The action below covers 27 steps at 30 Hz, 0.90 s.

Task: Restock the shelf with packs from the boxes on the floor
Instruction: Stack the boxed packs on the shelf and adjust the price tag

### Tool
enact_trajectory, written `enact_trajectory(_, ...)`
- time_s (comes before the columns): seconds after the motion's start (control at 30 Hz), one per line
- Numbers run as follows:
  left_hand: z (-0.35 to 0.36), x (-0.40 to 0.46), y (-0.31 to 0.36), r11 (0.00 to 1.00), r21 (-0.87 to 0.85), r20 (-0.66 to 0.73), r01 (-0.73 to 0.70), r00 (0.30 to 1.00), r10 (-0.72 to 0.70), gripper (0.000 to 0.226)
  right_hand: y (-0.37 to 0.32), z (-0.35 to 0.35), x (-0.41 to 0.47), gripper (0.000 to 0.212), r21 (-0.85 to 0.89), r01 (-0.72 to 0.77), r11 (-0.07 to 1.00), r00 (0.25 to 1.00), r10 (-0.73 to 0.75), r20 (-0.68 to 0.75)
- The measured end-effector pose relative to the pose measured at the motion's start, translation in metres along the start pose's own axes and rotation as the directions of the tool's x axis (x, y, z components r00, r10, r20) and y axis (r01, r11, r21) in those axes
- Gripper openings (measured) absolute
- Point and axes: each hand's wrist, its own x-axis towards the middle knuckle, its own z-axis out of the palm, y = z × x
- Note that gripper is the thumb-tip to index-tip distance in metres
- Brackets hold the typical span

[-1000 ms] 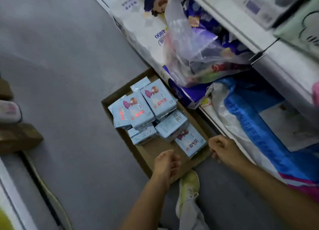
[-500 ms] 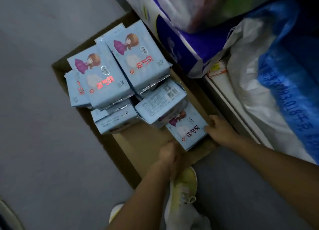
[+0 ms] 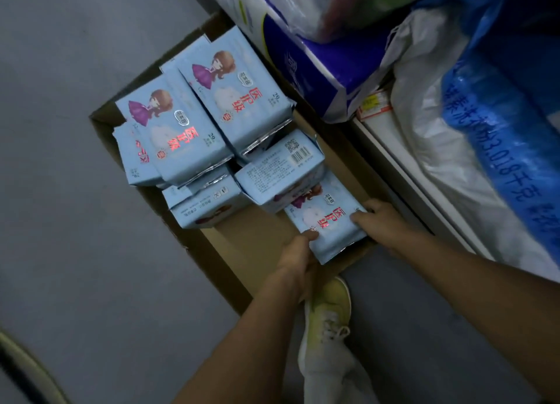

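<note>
grab | left hand (image 3: 298,253) + right hand (image 3: 377,219) clamp near pack (image 3: 325,222) edges (two-sided for clean lift) | fingers curled on it | box (image 3: 257,243) half full

I had both hands on the nearest pack (image 3: 325,222) in the floor box (image 3: 266,249): left hand (image 3: 298,252) gripped its near-left corner, right hand (image 3: 380,219) its right edge. More packs (image 3: 197,125) were stacked behind it.

1. Bare cardboard floor (image 3: 242,246) in the box's near half leaves open room left of the flat pack (image 3: 328,222).
2. Stacked packs (image 3: 194,137) crowd the box's far half.
3. The purple-and-white bundle (image 3: 312,70) overhangs the box's right wall.
4. The grey floor (image 3: 75,191) on the left lies open.
</note>
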Motion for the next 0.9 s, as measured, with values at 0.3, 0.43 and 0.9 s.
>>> enact_trajectory(0.3, -0.014, -0.084, 0.009, 0.994, 0.073, 0.092, -0.085, 0.993, 0.078, 0.036, -0.017, -0.024, -0.066, 0.021, 0.032, -0.055, 0.998, 0.998, 0.057, -0.035)
enact_trajectory(0.43, -0.034, -0.118, 0.004, 0.992, 0.074, 0.085, -0.1, 0.992, 0.093, 0.038, -0.029, -0.028, -0.113, 0.024, 0.197, -0.067, 0.978, 0.994, 0.083, -0.074)
enact_trajectory(0.9, -0.115, -0.263, -0.003, 0.93, 0.06, 0.151, -0.363, 0.924, 0.351, 0.029, -0.101, -0.041, -0.302, 0.028, 0.548, 0.099, 0.83, 0.992, -0.04, -0.12)
